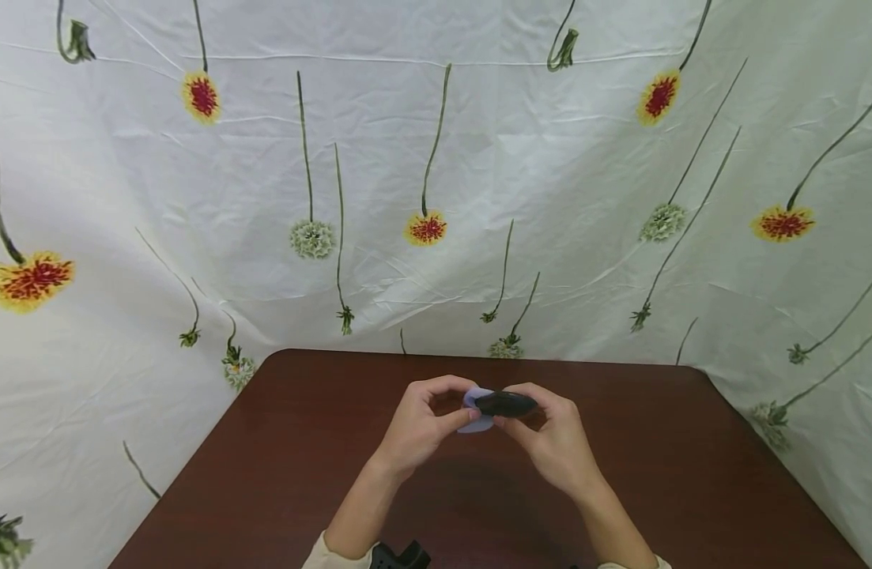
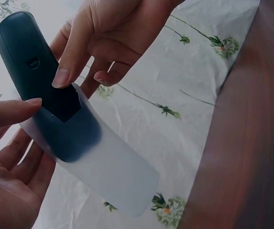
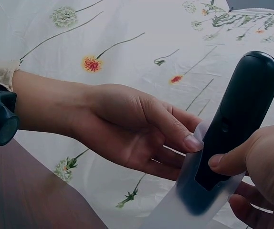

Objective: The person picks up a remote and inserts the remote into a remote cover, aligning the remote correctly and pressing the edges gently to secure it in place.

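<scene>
Both hands are raised over the table around a dark remote control (image 2: 27, 52), its back with the battery cover showing in the wrist views. One end of the remote sits inside a frosted translucent sleeve (image 2: 120, 174); the sleeve's far part hangs flat beyond it. My left hand (image 1: 421, 423) pinches the sleeve at its mouth, thumb lying on the edge by the remote. From the other side my right hand (image 1: 553, 435) grips the remote, thumb pressed on its back in the right wrist view. The fingers behind are partly hidden.
A dark brown table (image 1: 300, 474) with rounded far corners lies below the hands. Behind and beside it hangs a white cloth (image 1: 379, 158) printed with flowers. A black wrist camera (image 3: 1, 114) is strapped to my left wrist.
</scene>
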`<action>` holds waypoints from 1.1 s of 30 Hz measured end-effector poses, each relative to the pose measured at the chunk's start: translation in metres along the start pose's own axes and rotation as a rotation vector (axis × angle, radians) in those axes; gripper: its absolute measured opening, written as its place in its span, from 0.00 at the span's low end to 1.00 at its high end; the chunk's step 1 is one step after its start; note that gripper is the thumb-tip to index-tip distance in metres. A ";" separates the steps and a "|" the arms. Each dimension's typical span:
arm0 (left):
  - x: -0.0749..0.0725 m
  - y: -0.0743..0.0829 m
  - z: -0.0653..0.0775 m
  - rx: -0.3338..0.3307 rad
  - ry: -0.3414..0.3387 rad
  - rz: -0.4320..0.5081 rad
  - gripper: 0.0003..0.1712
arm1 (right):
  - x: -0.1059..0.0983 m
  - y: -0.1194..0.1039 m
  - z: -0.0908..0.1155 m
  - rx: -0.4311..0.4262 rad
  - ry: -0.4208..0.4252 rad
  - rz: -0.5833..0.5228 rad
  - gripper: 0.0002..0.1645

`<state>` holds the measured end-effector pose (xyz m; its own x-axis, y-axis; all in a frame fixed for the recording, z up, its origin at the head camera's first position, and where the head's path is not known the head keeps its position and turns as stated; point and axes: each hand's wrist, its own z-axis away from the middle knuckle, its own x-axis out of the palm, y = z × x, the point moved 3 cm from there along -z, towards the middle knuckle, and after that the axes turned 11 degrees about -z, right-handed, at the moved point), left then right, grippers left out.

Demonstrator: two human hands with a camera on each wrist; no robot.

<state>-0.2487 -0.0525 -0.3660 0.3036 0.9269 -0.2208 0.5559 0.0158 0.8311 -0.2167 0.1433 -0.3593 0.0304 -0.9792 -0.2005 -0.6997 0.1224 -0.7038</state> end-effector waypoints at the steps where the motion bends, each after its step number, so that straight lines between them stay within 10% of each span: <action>1: 0.000 0.000 0.000 0.010 0.003 -0.007 0.13 | 0.000 0.000 0.000 -0.013 0.000 -0.008 0.20; 14: 0.000 0.001 -0.003 0.136 0.052 -0.145 0.10 | 0.001 -0.001 -0.002 -0.131 -0.002 -0.018 0.20; 33: -0.016 0.004 0.000 0.034 0.046 -0.155 0.25 | 0.000 -0.002 0.000 -0.262 0.109 0.133 0.22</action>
<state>-0.2520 -0.0676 -0.3592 0.1770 0.9306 -0.3204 0.6195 0.1476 0.7710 -0.2150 0.1430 -0.3582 -0.1404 -0.9707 -0.1953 -0.8528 0.2187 -0.4742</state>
